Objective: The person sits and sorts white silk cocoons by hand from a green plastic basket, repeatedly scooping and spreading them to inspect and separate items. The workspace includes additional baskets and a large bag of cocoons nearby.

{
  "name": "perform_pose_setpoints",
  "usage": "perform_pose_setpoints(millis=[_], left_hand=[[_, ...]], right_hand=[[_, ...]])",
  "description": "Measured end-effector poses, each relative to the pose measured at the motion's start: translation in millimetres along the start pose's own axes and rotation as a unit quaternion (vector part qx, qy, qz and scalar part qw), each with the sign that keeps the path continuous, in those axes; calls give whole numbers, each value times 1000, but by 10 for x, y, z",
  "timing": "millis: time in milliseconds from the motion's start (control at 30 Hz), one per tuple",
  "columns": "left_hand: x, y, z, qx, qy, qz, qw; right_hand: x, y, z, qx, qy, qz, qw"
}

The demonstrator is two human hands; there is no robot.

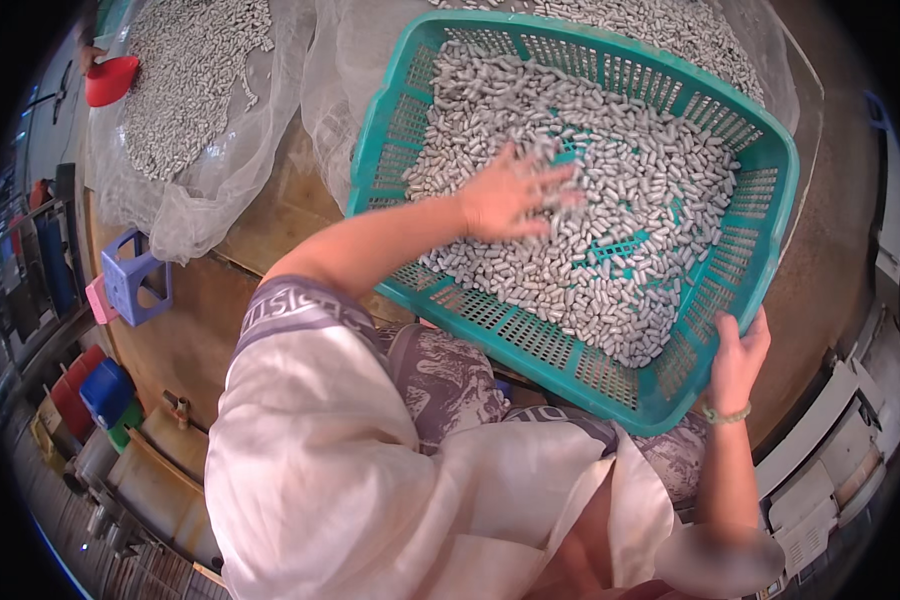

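silver pcs [630, 160]: loose in green basket [774, 225]
l hand [515, 200]: fingers spread, on/over pcs
r hand [738, 360]: clamped on basket rim

Basket [760, 185] in teal green; the pieces [570, 290] against it are silvery grey, teal showing between them in patches. Smock [310, 440] of plain creamy white; sleeve band [305, 300] greyish purple with pale lettering. Trousers [450, 385] marbled in purple-grey and white. Bracelet [727, 414] pale green. Scoop [112, 82] bright red, sheeting [195, 225] milky and translucent, stool [135, 280] lavender-blue, floor [205, 335] brown.
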State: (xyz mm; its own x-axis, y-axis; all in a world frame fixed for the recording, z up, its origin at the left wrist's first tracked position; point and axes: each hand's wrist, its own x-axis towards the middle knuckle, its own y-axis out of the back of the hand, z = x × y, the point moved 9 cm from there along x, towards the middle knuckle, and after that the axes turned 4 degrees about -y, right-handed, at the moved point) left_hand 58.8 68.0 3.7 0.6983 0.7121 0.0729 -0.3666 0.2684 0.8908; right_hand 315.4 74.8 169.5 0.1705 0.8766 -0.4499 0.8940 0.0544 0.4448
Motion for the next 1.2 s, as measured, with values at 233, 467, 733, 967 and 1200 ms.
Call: perform_pose_setpoints(millis=[233,467,733,967,1200], left_hand=[[1025,194,1049,-50,-270,98,956],[771,310,-301,82,-44,89,992],[5,83,824,-147,-143,5,979],[1233,308,884,48,-195,80,976],[770,297,410,4,17,117,993]], right_hand=[[-47,51,-98,-21,6,19,1000],[-98,-16,-111,-4,11,-19,1000],[-29,-2,-57,-29,15,18,999],[-67,-77,-111,-20,10,-9,1000],[-35,16,-15,-28,7,-3,1000]])
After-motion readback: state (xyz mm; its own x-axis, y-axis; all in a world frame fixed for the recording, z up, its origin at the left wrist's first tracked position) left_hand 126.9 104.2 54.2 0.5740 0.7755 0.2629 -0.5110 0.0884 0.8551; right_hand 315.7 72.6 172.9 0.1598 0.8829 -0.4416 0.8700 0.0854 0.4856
